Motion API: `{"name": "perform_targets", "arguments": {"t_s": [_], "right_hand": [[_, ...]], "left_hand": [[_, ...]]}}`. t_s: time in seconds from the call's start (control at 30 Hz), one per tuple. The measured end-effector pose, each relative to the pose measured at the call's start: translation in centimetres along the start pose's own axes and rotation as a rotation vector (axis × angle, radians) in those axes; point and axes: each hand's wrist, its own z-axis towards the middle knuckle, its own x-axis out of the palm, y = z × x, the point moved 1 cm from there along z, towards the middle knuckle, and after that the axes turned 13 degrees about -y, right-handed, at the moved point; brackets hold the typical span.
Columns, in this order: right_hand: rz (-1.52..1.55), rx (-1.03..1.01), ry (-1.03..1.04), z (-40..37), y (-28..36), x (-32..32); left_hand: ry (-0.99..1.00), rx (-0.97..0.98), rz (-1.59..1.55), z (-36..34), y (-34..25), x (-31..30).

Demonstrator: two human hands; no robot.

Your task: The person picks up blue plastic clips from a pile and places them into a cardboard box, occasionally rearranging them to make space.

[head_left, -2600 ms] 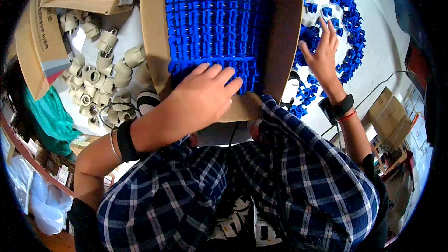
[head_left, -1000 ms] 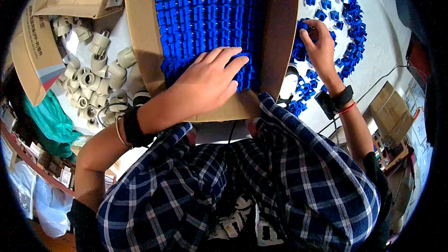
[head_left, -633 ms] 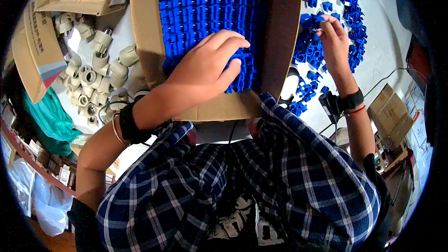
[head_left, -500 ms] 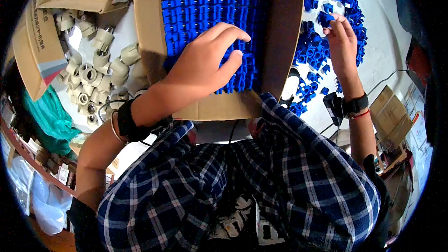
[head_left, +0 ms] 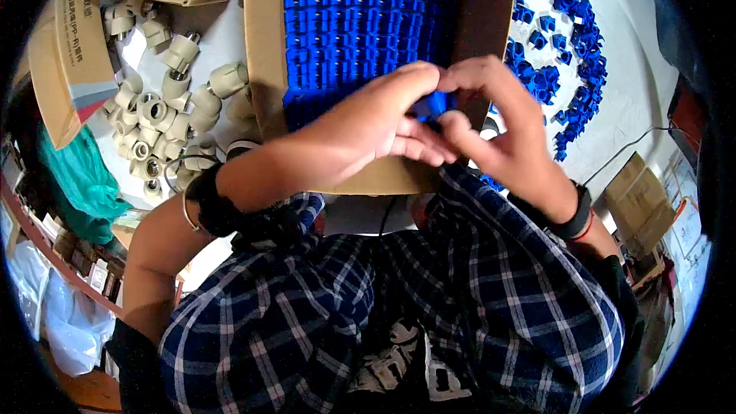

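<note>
Over the near right part of the cardboard box (head_left: 264,54), my two hands meet around a blue plastic pipe clip (head_left: 435,105). My right hand (head_left: 506,126) pinches it between thumb and fingers. My left hand (head_left: 376,123) closes on it from the other side, its lower fingers stretched out beneath. The fingers cover much of the clip, so its full shape is hidden. Below the hands, rows of blue pipe clips (head_left: 345,23) stand packed close together inside the box.
Loose blue clips (head_left: 590,92) lie scattered on the white floor to the right. Beige pipe fittings (head_left: 157,111) are heaped on the left, near an open carton (head_left: 84,54) and a green plastic bag (head_left: 80,184). A black cable (head_left: 629,146) runs at the right.
My right hand has come left from the loose clips to the box, carrying a blue clip. My left hand has moved right and slightly down to meet it. The view has shifted slightly.
</note>
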Motion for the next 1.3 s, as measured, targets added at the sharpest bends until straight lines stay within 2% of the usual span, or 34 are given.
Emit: {"name": "perform_targets", "arguments": {"t_s": [0.1, 0.17, 0.37, 0.47, 0.6, 0.73, 0.9, 1.13, 1.23, 1.3], "right_hand": [[-0.032, -0.067, 0.026, -1.5, 0.0, 1.2], [-0.039, -0.030, 0.058, -2.0, 0.1, 1.2], [-0.028, -0.114, 0.204, -1.1, -0.5, 1.0], [0.011, -0.084, 0.180, -0.6, -0.5, 1.0], [0.035, -0.060, 0.125, -0.5, -0.6, 1.0], [0.028, -0.083, 0.124, -0.6, -0.6, 1.0], [0.090, -0.012, 0.071, -0.6, -0.2, 1.1], [0.062, -0.125, 0.087, 0.5, -0.1, 1.6], [0.199, -0.018, 0.101, 0.8, -0.2, 1.9], [0.470, 0.267, 0.066, 0.7, -0.1, 2.4]], "left_hand": [[-0.117, -0.051, 0.112, -0.7, 1.2, 0.0], [-0.094, -0.036, 0.182, -0.8, 2.0, -0.7], [-0.105, -0.052, 0.167, -0.6, 2.7, -1.5], [-0.169, 0.027, 0.117, -1.0, 2.0, -0.9], [-0.159, 0.026, 0.134, -0.7, 1.8, -1.1], [-0.120, 0.066, 0.189, -0.3, 2.0, -1.7], [-0.047, 0.079, 0.247, 0.6, 2.5, -2.5], [-0.108, 0.152, 0.195, 0.4, 2.0, -2.6], [-0.125, 0.144, 0.217, 0.5, 1.7, -3.1], [-0.147, 0.135, 0.228, 0.6, 1.9, -3.3]]}}
